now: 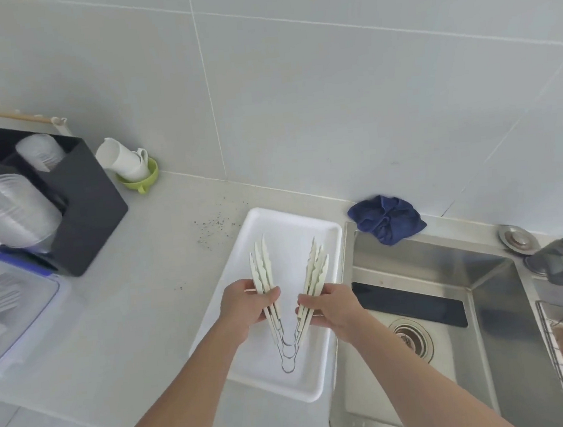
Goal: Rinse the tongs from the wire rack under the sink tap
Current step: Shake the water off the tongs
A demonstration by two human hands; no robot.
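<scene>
Three nested tongs (290,302) are splaying in a V over the white tray (327,377), hinge loops pointing toward you. Your left hand (244,303) is curling its grip around the left arms; your right hand (330,306) is pinching the right arms, fingers wrapped. Tray is sitting on the pale surface (130,331), touching the steel sink's (455,317) left rim. Tap (562,255) is angling in at far right, well apart from the tongs. Blue cloth (387,218) is lying crumpled at the sink's back corner. Wire rack (562,358) is resting over the sink's right side.
</scene>
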